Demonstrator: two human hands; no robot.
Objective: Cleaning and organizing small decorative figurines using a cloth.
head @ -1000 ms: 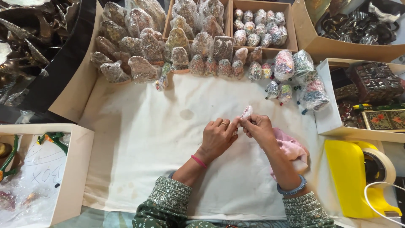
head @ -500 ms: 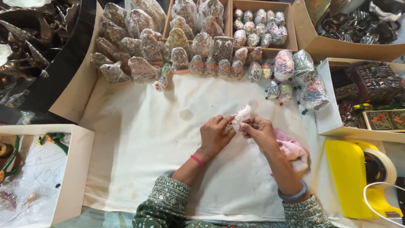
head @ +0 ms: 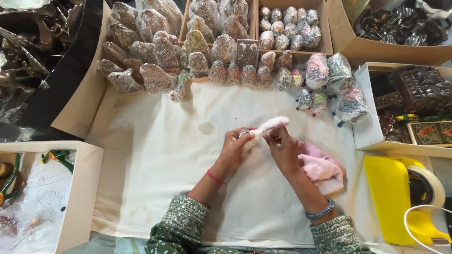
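A big white cloth (head: 155,160) is spread on the worktop. Above it, 1 fluffy white piece (head: 264,128) is pinched by the left hand (head: 234,149) and right hand (head: 282,146). If either grip is loosened, it could be dropped.

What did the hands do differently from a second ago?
The white fluffy piece held between the left hand and right hand has tipped: a second ago its end poked nearly straight up, now it leans out to the right above the right hand. Both hands keep their hold on it and have barely shifted over the white cloth. The pink cloth, the wrapped figures and the yellow tape dispenser stayed put.
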